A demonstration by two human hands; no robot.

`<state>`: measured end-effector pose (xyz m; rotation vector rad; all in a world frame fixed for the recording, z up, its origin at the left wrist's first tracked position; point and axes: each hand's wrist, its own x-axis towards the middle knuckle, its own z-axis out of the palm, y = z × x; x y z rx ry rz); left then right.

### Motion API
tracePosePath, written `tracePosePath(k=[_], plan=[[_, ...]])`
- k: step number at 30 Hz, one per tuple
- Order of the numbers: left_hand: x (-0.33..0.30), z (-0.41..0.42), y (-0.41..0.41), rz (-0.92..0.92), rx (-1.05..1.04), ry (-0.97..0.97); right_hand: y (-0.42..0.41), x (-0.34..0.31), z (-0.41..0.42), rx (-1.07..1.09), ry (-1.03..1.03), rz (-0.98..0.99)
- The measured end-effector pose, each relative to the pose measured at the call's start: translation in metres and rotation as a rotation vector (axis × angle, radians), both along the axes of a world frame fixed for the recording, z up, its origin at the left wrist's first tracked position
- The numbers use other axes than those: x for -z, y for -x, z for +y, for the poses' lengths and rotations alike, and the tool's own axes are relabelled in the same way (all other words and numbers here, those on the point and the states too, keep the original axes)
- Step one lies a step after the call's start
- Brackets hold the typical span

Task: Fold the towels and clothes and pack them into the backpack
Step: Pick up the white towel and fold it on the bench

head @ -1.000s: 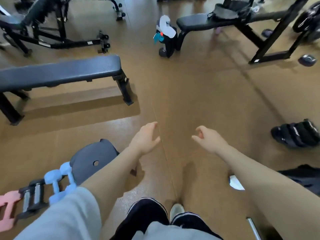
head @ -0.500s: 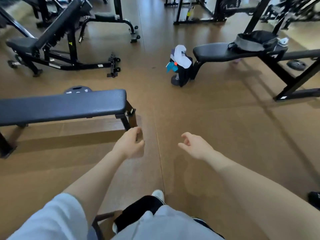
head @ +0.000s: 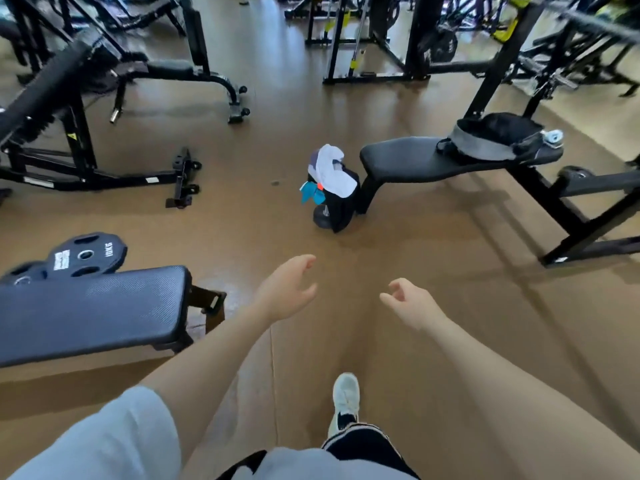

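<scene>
A pile of clothes and towels [head: 334, 174], white, black and teal, is draped over a dumbbell on the floor ahead, beside the end of a black bench [head: 415, 159]. A black and grey backpack [head: 495, 136] lies on that bench at the right. My left hand [head: 285, 289] and my right hand [head: 410, 301] are stretched out in front of me over the brown floor, both holding nothing, fingers loosely apart. The pile lies well beyond both hands.
A flat black bench [head: 90, 311] stands close on my left, with weight plates [head: 85, 256] on the floor behind it. Black gym frames [head: 86, 147] and racks [head: 367, 39] fill the back. My white shoe [head: 344, 398] steps on the open brown floor.
The view has lifted and moved forward: the clothes pile and the backpack bench are nearer, the left bench has slid closer. Both hands stay out in front, holding nothing.
</scene>
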<state>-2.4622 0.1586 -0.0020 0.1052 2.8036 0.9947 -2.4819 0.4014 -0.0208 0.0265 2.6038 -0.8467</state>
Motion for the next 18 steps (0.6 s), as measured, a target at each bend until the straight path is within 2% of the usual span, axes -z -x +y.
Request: tracePosePath(k=[7, 15, 18], plan=[[-0.005, -0.028, 0.137, -0.052, -0.239, -0.03, 0.18, -0.014, -0.023, -0.134, 0.038, -0.04], [0.007, -0.103, 0.247, -0.079, -0.411, 0.007, 0.313, 0.001, -0.12, -0.309, 0.115, -0.112], [0.024, -0.136, 0.305, -0.115, -0.396, 0.069, 0.37, 0.011, -0.161, -0.366, 0.09, -0.117]])
